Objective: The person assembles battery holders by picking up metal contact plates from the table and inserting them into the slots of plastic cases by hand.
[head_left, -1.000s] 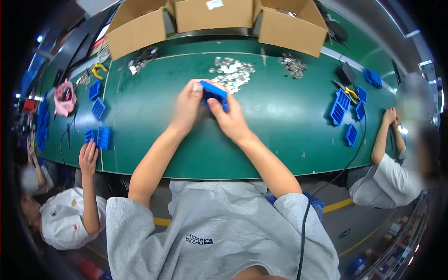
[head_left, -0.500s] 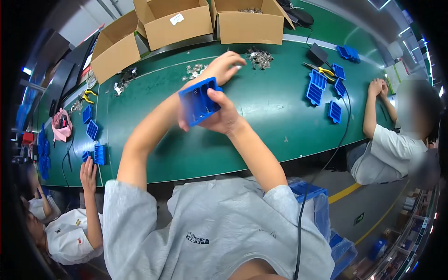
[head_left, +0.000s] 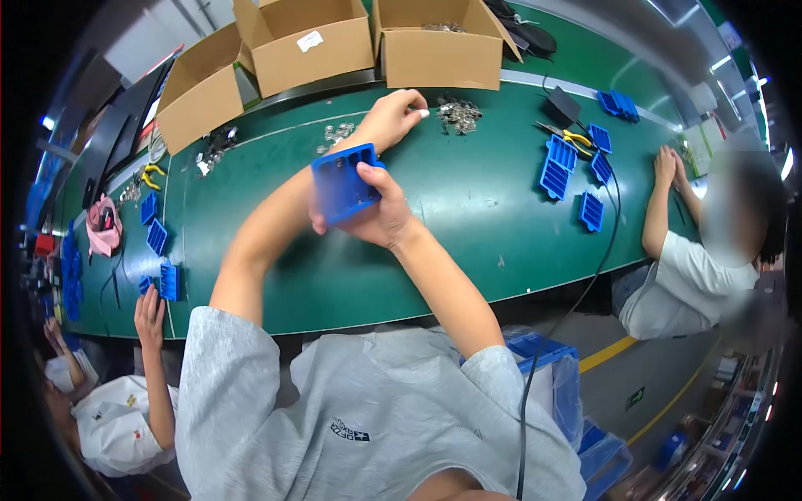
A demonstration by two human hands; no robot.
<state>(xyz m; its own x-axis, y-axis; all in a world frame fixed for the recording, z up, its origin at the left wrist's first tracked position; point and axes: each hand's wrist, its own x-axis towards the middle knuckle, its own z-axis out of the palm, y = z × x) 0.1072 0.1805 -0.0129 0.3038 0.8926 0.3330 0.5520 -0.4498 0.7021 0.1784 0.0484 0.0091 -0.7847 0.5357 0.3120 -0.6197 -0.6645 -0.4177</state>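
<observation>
Along the far edge of the green bench [head_left: 468, 250], three open cardboard boxes [head_left: 441, 65] are standing side by side before you, and a white label [head_left: 310, 41] is showing on the middle one. A black bag [head_left: 532, 39] is lying beyond the rightmost. To your left, a pink pouch [head_left: 102, 243] is lying near a yellow-handled tool [head_left: 148, 177]. To your right, yellow-handled pliers [head_left: 573, 136] are resting near a black adapter [head_left: 562, 107]. Two people, left [head_left: 124, 426] and right [head_left: 677, 294], are facing the bench. Below, a blue crate [head_left: 543, 346] and a yellow floor stripe [head_left: 607, 354] are showing.
</observation>
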